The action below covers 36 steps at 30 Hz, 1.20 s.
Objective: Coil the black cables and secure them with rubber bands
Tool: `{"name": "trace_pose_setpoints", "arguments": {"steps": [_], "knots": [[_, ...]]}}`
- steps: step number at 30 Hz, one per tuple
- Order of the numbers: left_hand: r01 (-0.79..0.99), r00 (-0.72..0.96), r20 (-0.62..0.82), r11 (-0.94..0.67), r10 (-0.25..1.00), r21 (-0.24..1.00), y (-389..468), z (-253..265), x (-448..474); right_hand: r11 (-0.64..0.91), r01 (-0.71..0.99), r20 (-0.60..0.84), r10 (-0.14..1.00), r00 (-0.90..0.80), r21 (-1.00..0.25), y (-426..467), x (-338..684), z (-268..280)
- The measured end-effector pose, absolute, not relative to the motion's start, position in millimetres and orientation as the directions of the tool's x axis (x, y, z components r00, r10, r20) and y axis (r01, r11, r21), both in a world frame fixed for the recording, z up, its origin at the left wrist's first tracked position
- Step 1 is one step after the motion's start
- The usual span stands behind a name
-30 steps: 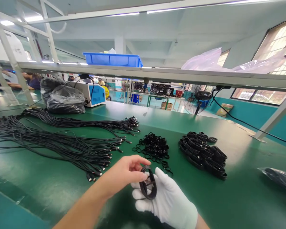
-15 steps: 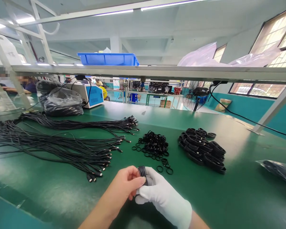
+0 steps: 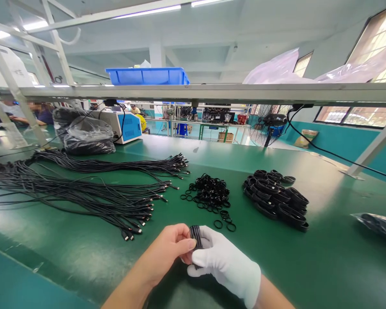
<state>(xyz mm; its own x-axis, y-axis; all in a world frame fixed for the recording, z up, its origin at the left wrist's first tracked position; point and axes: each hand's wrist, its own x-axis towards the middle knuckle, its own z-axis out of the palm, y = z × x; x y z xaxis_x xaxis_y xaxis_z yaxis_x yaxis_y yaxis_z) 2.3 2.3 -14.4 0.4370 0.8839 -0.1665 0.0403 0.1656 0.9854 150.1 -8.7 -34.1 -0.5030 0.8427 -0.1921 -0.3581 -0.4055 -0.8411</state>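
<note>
Between my two hands is a black cable (image 3: 196, 234) wound into a small coil. My bare left hand (image 3: 175, 243) pinches its left side with thumb and fingers. My right hand (image 3: 217, 253), in a white glove, is closed around the coil's other side. Just beyond the hands lies a heap of small black rings (image 3: 210, 191), with a few loose ones nearer me. Long straight black cables (image 3: 116, 201) with metal plugs spread out on the left. A pile of coiled black cables (image 3: 273, 195) sits to the right.
The green table (image 3: 309, 266) carries a plastic-wrapped bundle (image 3: 378, 225) at far right. A bagged black bundle (image 3: 88, 137) and a blue-white machine (image 3: 128, 126) stand at back left. Overhead runs a shelf (image 3: 218, 91) bearing a blue bin (image 3: 148, 77). Other people sit at far left.
Both hands stay on the coil, with only slight finger shifts. The whole view has shifted slightly, and a red thing now shows at the left edge.
</note>
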Motion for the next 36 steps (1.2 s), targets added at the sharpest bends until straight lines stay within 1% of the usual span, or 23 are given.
{"name": "trace_pose_setpoints", "arguments": {"steps": [2, 4, 5, 7, 10, 12, 14, 16, 23, 28, 33, 34, 36], "knots": [[0.122, 0.410, -0.171, 0.131, 0.896, 0.984, 1, -14, 2, -0.390, -0.351, -0.200, 0.860, -0.470, -0.851, -9, 150, -34], [0.290, 0.297, -0.123, 0.034, 0.947, 0.956, -1, -14, 3, -0.393, -0.357, -0.203, 0.862, -0.465, -0.848, -10, 150, -35], [0.384, 0.223, -0.056, -0.035, 0.973, 0.923, -3, -15, 3, -0.400, -0.365, -0.204, 0.858, -0.472, -0.841, -10, 150, -36], [0.527, 0.133, 0.154, -0.202, 0.979, 0.825, -6, -20, 3, -0.412, -0.362, -0.213, 0.852, -0.478, -0.836, -10, 149, -38], [0.610, 0.166, 0.441, -0.444, 0.882, 0.657, -7, -33, 3, -0.405, -0.316, -0.226, 0.850, -0.475, -0.858, -9, 146, -41], [0.636, 0.176, 0.566, -0.531, 0.806, 0.559, -6, -41, 4, -0.391, -0.313, -0.209, 0.850, -0.483, -0.866, -8, 144, -42], [0.648, 0.159, 0.625, -0.558, 0.764, 0.518, -4, -45, 3, -0.371, -0.337, -0.182, 0.860, -0.477, -0.865, -9, 143, -41], [0.644, 0.150, 0.625, -0.556, 0.766, 0.526, -3, -45, 4, -0.358, -0.344, -0.169, 0.865, -0.473, -0.868, -9, 143, -40], [0.618, 0.137, 0.532, -0.492, 0.835, 0.613, -1, -33, 7, -0.326, -0.358, -0.137, 0.876, -0.462, -0.875, -9, 144, -33], [0.576, 0.149, 0.492, -0.480, 0.858, 0.662, -1, -34, 3, -0.349, -0.358, -0.152, 0.866, -0.477, -0.866, -7, 142, -33], [0.555, 0.127, 0.523, -0.497, 0.843, 0.667, 2, -38, 3, -0.345, -0.338, -0.161, 0.869, -0.468, -0.876, -6, 139, -36], [0.557, 0.135, 0.513, -0.493, 0.848, 0.668, 3, -37, 3, -0.347, -0.340, -0.162, 0.868, -0.469, -0.874, -6, 139, -36], [0.559, 0.163, 0.443, -0.453, 0.881, 0.694, 5, -32, 3, -0.360, -0.351, -0.170, 0.866, -0.470, -0.864, -6, 141, -37]]}}
